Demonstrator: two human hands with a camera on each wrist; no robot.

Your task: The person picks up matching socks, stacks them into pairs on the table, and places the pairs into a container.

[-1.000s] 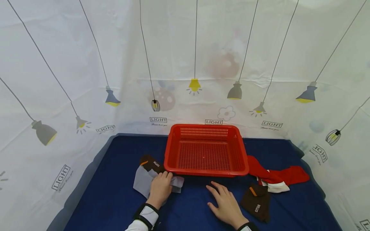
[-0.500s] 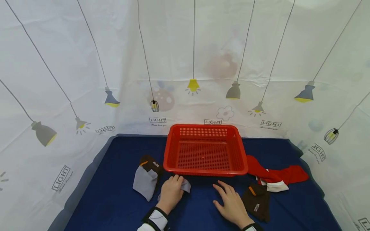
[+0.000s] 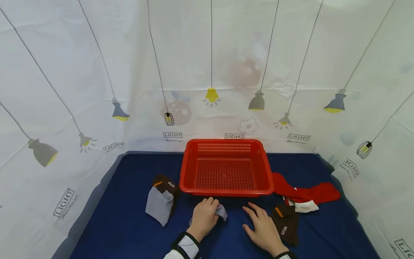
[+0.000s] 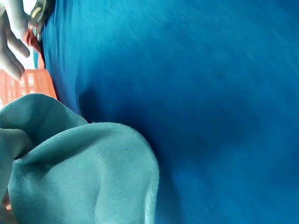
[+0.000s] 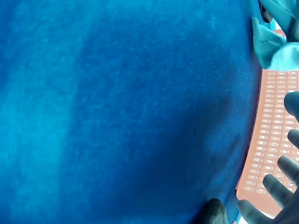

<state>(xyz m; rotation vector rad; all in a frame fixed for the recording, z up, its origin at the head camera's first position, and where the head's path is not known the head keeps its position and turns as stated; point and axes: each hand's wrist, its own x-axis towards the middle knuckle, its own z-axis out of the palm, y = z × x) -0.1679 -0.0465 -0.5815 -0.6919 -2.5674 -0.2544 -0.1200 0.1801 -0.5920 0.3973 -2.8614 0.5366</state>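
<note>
My left hand (image 3: 204,217) grips a grey sock (image 3: 221,212) in front of the basket. In the left wrist view this sock (image 4: 88,182) looks greenish, and folds of it spread out from the fingers. Over the blue cloth, my right hand (image 3: 262,228) is held with its fingers spread, holding nothing. Beside it lies a folded brown sock (image 3: 286,230) with light lettering. Another grey sock (image 3: 159,205) lies on the left, partly over a second brown sock (image 3: 169,185). Red socks with white parts (image 3: 307,194) lie at the right.
A red plastic basket (image 3: 226,193) with perforated walls stands at the back middle, with nothing inside it. Dark blue cloth (image 3: 123,216) covers the table. A white sheet (image 3: 145,72) printed with hanging lamps surrounds the back and sides.
My left hand has drawn one grey sock away from the left pile and carried it rightward. My right hand has shifted slightly right, fingers still spread. The view has turned a little.
</note>
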